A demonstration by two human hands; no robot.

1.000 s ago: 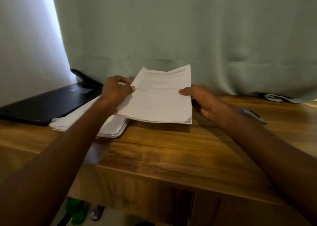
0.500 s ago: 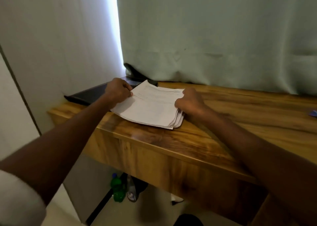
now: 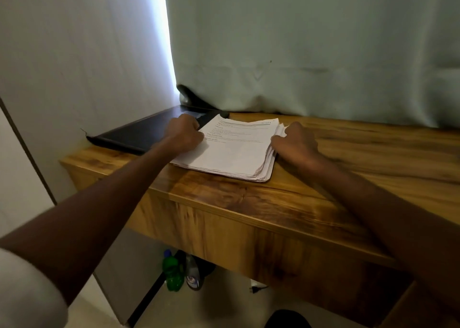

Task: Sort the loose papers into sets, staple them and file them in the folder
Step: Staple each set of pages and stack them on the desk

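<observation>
A thick stack of loose papers (image 3: 239,151) lies flat on a wooden counter (image 3: 249,203), near its left end, with printed text on the top sheet. The sheets are not squared: their right and near edges fan out in uneven steps. Paper like this is light and limp, and single sheets are likely to slide off one another, so the stack would handle best gripped at both side edges together, or with one hand flat on top while the other lifts a few sheets from a fanned corner.

The left hand (image 3: 185,135) rests on the stack's left edge with its fingers curled under, knuckles up; whether it pinches any sheets cannot be told. The right hand (image 3: 293,141) sits against the stack's right edge, fingers curled in toward the fanned sheets, seemingly gripping them.

Just left of the stack, touching or slightly under it, lies a flat black folder (image 3: 142,133). Behind the stack's far left corner, a dark stapler (image 3: 191,98) peeks out from under a pale green curtain (image 3: 311,41). Below the counter, bottles (image 3: 174,270) stand on the floor.
</observation>
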